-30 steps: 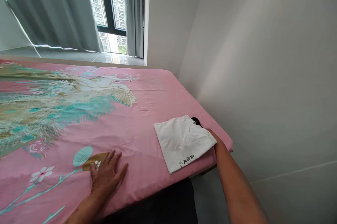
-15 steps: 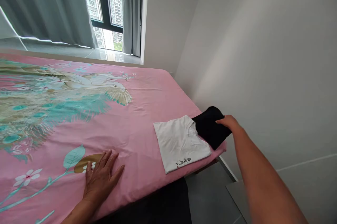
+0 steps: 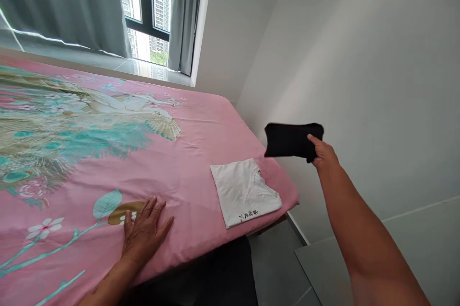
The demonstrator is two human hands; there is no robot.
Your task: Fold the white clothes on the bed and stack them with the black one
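Note:
A folded black cloth, perhaps a garment point(image 3: 289, 140), is raised above the bed's right corner. My right hand point(image 3: 321, 151) grips its right end, thumb on top and the other fingers hidden beneath. Below and to the left of it, a folded white T-shirt point(image 3: 242, 193) with dark lettering near its front edge lies on the pink bedsheet point(image 3: 194, 162). My left hand point(image 3: 145, 229) rests flat on the sheet with fingers spread, near a printed brown and teal leaf, and holds nothing.
The bed's right edge stands close to a grey wall point(image 3: 352, 81). Grey curtains point(image 3: 72, 4) hang by a window point(image 3: 147, 14) behind the bed. At the front edge are my dark-clothed legs point(image 3: 223, 272), with grey floor tiles point(image 3: 275, 263) to their right.
My right hand has lifted the black cloth off the bed corner beside the T-shirt, upward and slightly right. My left hand stays on the sheet; the view has shifted a little.

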